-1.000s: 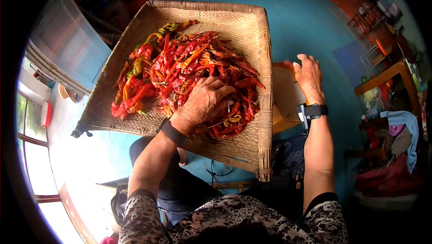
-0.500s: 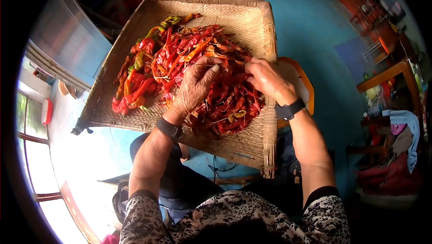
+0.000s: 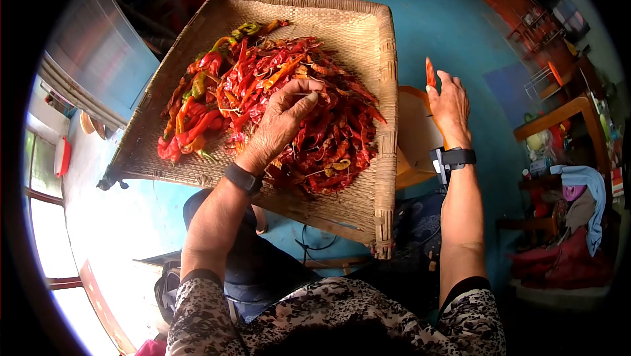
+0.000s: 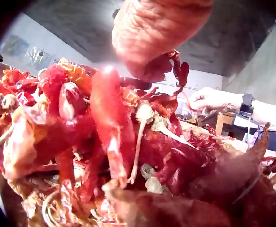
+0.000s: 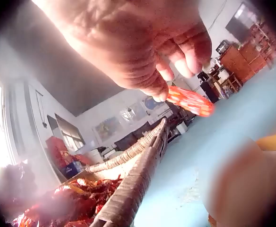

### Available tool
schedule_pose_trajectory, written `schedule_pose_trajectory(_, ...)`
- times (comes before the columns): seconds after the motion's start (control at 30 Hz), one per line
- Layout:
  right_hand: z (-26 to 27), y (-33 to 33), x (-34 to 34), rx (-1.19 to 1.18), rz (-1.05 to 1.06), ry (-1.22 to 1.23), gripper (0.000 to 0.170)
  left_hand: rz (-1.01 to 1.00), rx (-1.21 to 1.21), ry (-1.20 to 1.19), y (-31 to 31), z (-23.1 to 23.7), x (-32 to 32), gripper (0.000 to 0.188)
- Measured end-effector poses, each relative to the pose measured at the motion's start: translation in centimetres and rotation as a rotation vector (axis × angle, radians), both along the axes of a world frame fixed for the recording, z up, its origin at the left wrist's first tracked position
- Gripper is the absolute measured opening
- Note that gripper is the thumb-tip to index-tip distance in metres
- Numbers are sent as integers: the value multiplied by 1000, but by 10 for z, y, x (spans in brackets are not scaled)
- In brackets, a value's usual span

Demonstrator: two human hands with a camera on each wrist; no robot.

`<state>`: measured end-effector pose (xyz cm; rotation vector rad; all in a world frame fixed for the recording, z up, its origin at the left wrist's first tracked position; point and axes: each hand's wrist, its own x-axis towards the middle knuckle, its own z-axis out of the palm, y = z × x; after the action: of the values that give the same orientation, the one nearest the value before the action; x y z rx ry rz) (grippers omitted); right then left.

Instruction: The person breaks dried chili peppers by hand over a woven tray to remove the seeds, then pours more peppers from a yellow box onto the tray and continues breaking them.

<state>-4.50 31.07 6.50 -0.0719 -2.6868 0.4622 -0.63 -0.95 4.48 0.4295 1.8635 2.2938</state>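
Observation:
A woven basket [image 3: 384, 113] holds a heap of dried red chillies [image 3: 328, 139], with glossier red and green ones at its left. Above the heap, the left hand [image 3: 282, 116] pinches a dark, shrivelled chilli [image 4: 179, 71] between thumb and fingers. Beyond the basket's right rim, the right hand [image 3: 451, 110] pinches an orange-red chilli [image 3: 430, 72] between thumb and fingers; the same chilli [image 5: 192, 100] shows in the right wrist view. Under that hand stands an open-topped container [image 3: 420, 126] with an orange edge.
The basket lies over the person's lap. Blue floor [image 3: 453, 21] spreads beyond it. A wooden chair [image 3: 559, 119] with clothes and bags stands at the right, a pale panel [image 3: 98, 47] at the upper left, and a cable [image 3: 305, 245] below the basket.
From over the heap, the right hand has moved right, past the basket's rim, with a chilli in its fingers. The left hand stays over the heap, still pinching.

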Motion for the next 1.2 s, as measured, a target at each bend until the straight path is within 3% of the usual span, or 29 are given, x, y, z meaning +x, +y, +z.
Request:
schedule_pose_trajectory(0.07, -2, -13, 2, 37, 122, 283, 28, -26, 34, -23, 4, 7, 7, 20)
schedule_pose_trajectory(0.13, -3, -37, 6, -297, 410, -30, 42, -21, -24, -1, 6, 8, 9, 20)
schedule_pose_trajectory(0.2, 23, -81, 34, -388, 668, -270, 43, -22, -103, 46, 8, 6, 9, 20)
schedule_pose_trajectory(0.23, 6, -93, 34, -405, 754, -227, 27, -23, -110, 46, 9, 6, 9, 20)
schedule_pose_trajectory(0.3, -10, -104, 23, -119, 954, 4, 16, -55, -85, 27, 8, 5, 9, 20)
schedule_pose_trajectory(0.4, -9, -112, 19, -126, 858, -83, 21, 33, -167, 65, 3, -1, 5, 21)
schedule_pose_trajectory(0.43, -5, -112, 17, -217, 785, -137, 16, 101, -226, 112, 1, -2, 4, 23)
schedule_pose_trajectory(0.47, -11, -108, 10, -275, 760, -62, 14, 216, -495, 313, 1, 8, 8, 27)
schedule_pose_trajectory(0.53, -9, -94, 0, -346, 753, 72, 13, 257, -599, 403, -4, -2, 3, 29)
schedule_pose_trajectory(0.57, -2, -88, 3, -371, 702, 14, 11, 291, -705, 495, -5, -4, 2, 30)
schedule_pose_trajectory(0.63, -5, -79, 2, -419, 687, -162, 5, 248, -689, 361, -7, -2, 3, 31)
schedule_pose_trajectory(0.7, -13, -87, 10, -377, 643, -268, 26, 288, -955, 600, -6, -3, 3, 33)
schedule_pose_trajectory(0.73, -13, -93, 17, -310, 656, -332, 45, 314, -1130, 660, -5, -6, 2, 47)
schedule_pose_trajectory(0.77, -15, -95, 18, -234, 768, -324, 51, 312, -1129, 662, -3, -10, 3, 47)
schedule_pose_trajectory(0.83, -35, -104, 15, -124, 926, -67, 52, 441, -1342, 837, 0, -20, 3, 64)
schedule_pose_trajectory(0.87, -40, -105, 15, -53, 875, -61, 42, 406, -1384, 813, 0, -25, 1, 73)
schedule_pose_trajectory(0.9, -42, -104, 13, -56, 872, -59, 42, 403, -1386, 817, -1, -27, -2, 73)
schedule_pose_trajectory(0.97, -28, -107, 11, -65, 789, -192, 31, 286, -1394, 653, -1, -23, -6, 70)
schedule_pose_trajectory(1.0, -29, -107, 11, -107, 779, -91, 19, 294, -1363, 691, -2, -24, -8, 63)
schedule_pose_trajectory(1.1, -10, -102, 15, -196, 704, -182, 18, 259, -1368, 758, -6, -27, -12, 56)
schedule_pose_trajectory(1.13, -17, -93, 8, -238, 701, 13, 14, 284, -1323, 802, -5, -28, -11, 48)
schedule_pose_trajectory(1.2, 7, -82, 14, -259, 481, 123, 14, 285, -1304, 821, -1, -25, -4, 47)
